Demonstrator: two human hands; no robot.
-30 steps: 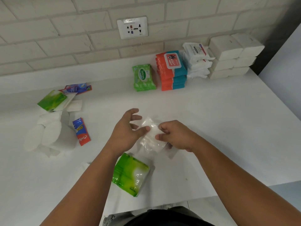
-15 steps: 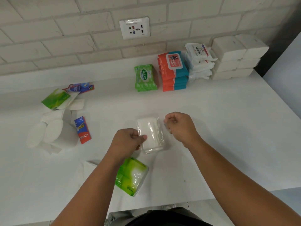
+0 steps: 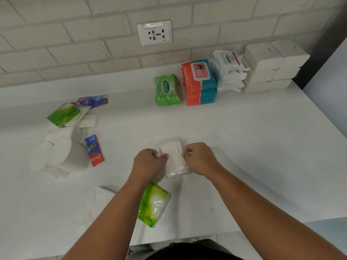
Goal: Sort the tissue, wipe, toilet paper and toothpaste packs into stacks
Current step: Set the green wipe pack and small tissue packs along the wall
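A clear-wrapped white tissue pack (image 3: pixel 173 158) lies on the white table (image 3: pixel 244 147) in the middle. My left hand (image 3: pixel 148 162) pinches its left edge and my right hand (image 3: pixel 199 158) pinches its right edge. A green tissue pack (image 3: pixel 154 204) lies just below, partly under my left forearm. Stacked along the wall are green wipes (image 3: pixel 167 90), orange-teal wipes (image 3: pixel 200 82), white wipes (image 3: pixel 229 71) and white tissue bricks (image 3: pixel 270 66). At the left lie toilet paper rolls (image 3: pixel 58 154), a red toothpaste box (image 3: pixel 94 152), another green pack (image 3: pixel 63 114) and a blue-red toothpaste box (image 3: pixel 92 100).
A loose white tissue pack (image 3: pixel 103 194) lies near the front edge, left of my left forearm. A wall socket (image 3: pixel 155 32) sits in the brick wall behind. The table's front edge runs close to my body, its right edge drops off beyond the stacks.
The clear-wrapped pack has gone from held up and crumpled between my hands to lying flat on the table. Both hands have closed onto its side edges.
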